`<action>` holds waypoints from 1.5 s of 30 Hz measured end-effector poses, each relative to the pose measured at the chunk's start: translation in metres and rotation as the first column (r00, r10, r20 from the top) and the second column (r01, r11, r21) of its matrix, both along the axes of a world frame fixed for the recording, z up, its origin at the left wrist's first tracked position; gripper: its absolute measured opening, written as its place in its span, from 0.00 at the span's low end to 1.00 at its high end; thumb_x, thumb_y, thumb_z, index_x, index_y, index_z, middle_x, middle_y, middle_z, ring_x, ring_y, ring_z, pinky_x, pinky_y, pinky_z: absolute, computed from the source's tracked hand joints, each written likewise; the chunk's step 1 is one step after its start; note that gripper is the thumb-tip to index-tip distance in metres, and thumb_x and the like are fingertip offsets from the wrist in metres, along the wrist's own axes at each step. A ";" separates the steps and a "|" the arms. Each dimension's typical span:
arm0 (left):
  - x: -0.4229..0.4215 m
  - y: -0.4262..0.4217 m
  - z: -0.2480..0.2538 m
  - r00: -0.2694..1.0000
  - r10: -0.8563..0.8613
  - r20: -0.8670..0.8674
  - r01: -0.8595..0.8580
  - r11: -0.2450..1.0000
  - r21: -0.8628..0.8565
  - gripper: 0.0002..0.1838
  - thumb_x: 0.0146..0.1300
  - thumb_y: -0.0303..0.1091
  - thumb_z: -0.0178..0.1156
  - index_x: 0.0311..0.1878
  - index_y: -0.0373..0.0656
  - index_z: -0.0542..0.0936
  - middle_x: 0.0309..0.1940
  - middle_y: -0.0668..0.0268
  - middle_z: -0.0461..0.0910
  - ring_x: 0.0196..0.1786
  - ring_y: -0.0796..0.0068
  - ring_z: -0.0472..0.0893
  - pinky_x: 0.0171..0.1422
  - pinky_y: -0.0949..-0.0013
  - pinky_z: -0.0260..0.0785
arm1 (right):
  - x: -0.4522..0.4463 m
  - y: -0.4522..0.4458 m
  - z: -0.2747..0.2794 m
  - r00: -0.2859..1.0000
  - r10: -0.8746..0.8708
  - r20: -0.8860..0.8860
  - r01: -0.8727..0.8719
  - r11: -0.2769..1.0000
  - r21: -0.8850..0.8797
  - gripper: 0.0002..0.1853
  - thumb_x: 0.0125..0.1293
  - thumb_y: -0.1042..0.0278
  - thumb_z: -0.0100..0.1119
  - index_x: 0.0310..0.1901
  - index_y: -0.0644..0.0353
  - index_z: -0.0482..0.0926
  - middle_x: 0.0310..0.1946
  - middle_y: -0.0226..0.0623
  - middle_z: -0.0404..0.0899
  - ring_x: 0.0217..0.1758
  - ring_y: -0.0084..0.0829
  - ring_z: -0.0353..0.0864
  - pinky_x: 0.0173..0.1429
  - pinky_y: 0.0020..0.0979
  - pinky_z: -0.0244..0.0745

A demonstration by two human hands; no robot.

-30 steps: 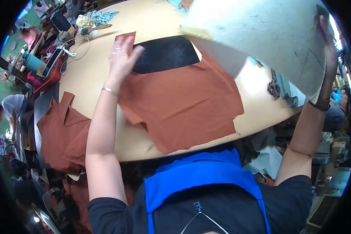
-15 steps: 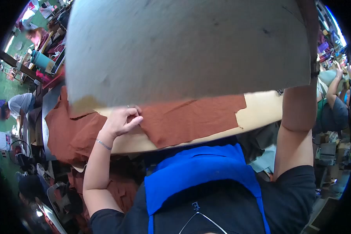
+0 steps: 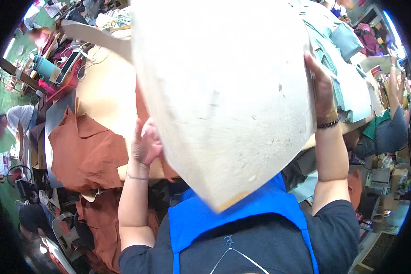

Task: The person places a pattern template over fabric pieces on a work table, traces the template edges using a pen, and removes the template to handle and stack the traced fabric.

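A large stiff off-white sheet (image 3: pixel 233 105) is held up before me, its pointed lower corner over my blue apron. My right hand (image 3: pixel 322 84) grips its right edge. At its lower left edge is my left hand (image 3: pixel 147 142), palm toward the sheet with fingers apart. The sheet hides most of the reddish-brown piece behind it; a strip (image 3: pixel 141 102) shows at its left. Another reddish-brown piece (image 3: pixel 89 153) lies at the table's left end.
The pale table (image 3: pixel 107 86) carries a phone (image 3: pixel 67 66) and a red basket (image 3: pixel 68 86) at the left. Light blue-green pieces (image 3: pixel 351 91) lie at the right. Another person's arm (image 3: pixel 394 86) shows at far right, and a person in white (image 3: pixel 23 119) at far left.
The sheet has swung from lying broadly across the view to a tilted position with one corner pointing down at me. My left hand has opened from a curled shape; my right hand has come into clearer view.
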State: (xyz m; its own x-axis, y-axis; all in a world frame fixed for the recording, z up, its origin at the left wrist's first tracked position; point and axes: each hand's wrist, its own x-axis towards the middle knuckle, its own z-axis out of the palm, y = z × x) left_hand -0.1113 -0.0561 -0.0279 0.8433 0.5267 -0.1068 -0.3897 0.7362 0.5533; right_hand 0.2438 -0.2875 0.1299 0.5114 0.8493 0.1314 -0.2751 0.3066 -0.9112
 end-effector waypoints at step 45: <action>-0.038 0.038 -0.005 0.432 0.632 -0.643 0.417 0.492 0.764 0.29 0.57 0.36 0.73 0.60 0.32 0.78 0.26 0.69 0.77 0.30 0.83 0.75 0.35 0.74 0.71 | 0.047 -0.058 -0.159 0.572 0.040 0.820 0.612 0.644 -0.459 0.20 0.61 0.59 0.71 0.52 0.59 0.84 0.43 0.41 0.86 0.46 0.32 0.84 0.54 0.30 0.76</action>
